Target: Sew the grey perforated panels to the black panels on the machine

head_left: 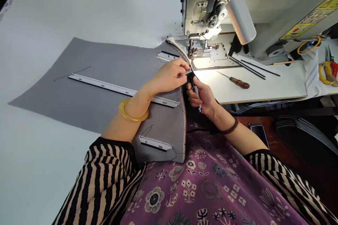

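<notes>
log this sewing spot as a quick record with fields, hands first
left hand: at the edge of the grey fabric
right hand: gripping a small tool
on fabric: three pale strips with dark edges, loose threads nearby
machine: sewing machine, beyond the hands
lamp: cylindrical, mounted by the machine
awl: wooden handle, lying on the white worktop

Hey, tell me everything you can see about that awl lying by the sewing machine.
The awl has a brown, wood-looking handle with a glossy finish and a thin, pointed metal shaft. It lies flat on the white tabletop, its tip pointing away from the person and to the left. Thin black strips lie just beyond it, apart from it. Only the tabletop touches it; no hand does.
</notes>
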The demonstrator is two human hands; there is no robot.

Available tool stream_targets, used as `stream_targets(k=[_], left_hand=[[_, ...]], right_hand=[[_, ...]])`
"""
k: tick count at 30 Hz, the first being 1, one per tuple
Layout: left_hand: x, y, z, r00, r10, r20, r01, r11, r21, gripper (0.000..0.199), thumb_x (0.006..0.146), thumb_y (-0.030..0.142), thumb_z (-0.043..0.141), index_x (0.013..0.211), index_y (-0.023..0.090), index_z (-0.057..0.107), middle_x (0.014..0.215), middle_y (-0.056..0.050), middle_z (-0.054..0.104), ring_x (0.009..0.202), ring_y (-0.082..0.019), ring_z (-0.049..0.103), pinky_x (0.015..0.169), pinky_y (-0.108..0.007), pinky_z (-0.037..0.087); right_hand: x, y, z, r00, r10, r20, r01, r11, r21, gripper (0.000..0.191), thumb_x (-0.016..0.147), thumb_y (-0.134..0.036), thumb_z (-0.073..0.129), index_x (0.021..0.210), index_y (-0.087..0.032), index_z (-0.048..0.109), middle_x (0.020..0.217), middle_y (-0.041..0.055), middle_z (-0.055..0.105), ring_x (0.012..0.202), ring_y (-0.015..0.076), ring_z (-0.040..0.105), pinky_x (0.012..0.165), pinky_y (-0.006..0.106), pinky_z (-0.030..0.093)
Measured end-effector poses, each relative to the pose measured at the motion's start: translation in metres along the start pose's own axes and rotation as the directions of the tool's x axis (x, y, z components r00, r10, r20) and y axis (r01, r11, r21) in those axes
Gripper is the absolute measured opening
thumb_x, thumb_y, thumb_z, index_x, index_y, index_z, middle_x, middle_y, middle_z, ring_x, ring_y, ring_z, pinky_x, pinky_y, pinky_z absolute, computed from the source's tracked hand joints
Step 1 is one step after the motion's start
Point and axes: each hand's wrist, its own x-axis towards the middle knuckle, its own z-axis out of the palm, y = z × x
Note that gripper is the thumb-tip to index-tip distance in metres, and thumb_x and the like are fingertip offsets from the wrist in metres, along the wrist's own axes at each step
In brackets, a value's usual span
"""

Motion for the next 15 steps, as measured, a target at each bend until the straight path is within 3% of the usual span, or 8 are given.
stream_targets(k=[9,15], left_hand=[[-0.0009,-0.0097,-0.0097,1.000,-0.022,0.018,0.024,0.991,-0.128,0.028,0.076,0.021,0.046,0.050,0.016,0.040,0.108,-0.002,0.068,0.067,-0.009,0.050,0.064,-0.028,0.039],[0.0000,-0.0076,-0.0104,0.999,-0.044,-0.003,0.043,0.992,-0.121,0.026,0.074,0.020,0.046,0.049,0.015,0.040,0.106,-0.001,0.068,0.060,-0.006,0.045,0.061,-0.027,0.038]], right_hand=[[-0.0047,-0.0037,-0.0027,1.000,-0.011,-0.002,0.011,0.998,-0.062,0.046,0.100,-0.049,0.027,0.067,-0.020,0.042,0.039,-0.0105,0.027,0.028,0.0046,0.010,0.028,0.016,0.011],[-0.0031,-0.0061,-0.0035,0.999,0.036,0.026,-0.034,0.995,-0.096,0.049,0.100,-0.052,0.025,0.068,-0.020,0.044,0.038,-0.0099,0.029,0.027,0.0045,0.012,0.027,0.015,0.012]])
